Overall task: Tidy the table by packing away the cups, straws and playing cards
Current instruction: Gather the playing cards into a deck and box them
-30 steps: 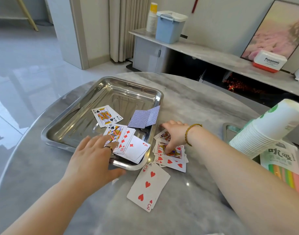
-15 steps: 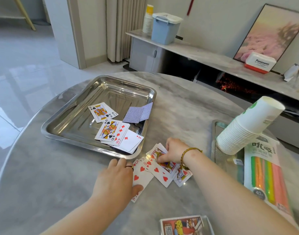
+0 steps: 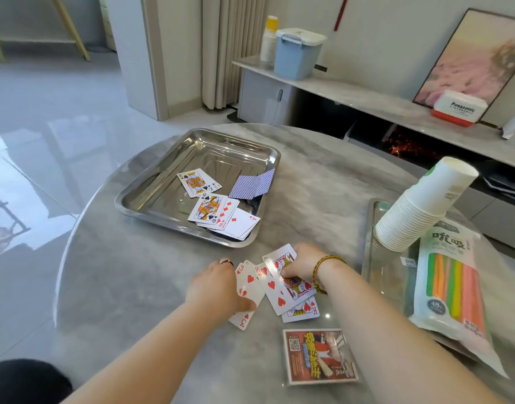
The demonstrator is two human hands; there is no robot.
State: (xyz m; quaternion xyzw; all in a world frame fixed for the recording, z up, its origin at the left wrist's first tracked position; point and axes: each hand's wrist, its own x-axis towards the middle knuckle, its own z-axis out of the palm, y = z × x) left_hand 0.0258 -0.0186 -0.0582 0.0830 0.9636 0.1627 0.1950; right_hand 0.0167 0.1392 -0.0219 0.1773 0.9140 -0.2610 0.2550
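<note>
Loose cards (image 3: pixel 275 290) beneath right fingers (image 3: pixel 292 268)

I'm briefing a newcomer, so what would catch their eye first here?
The left hand and right hand rest on red heart cards fanned out at centre. Beyond them a shiny steel tray holds more cards; at right, a leaning stack of paper cups and a bright straw packet.
</note>
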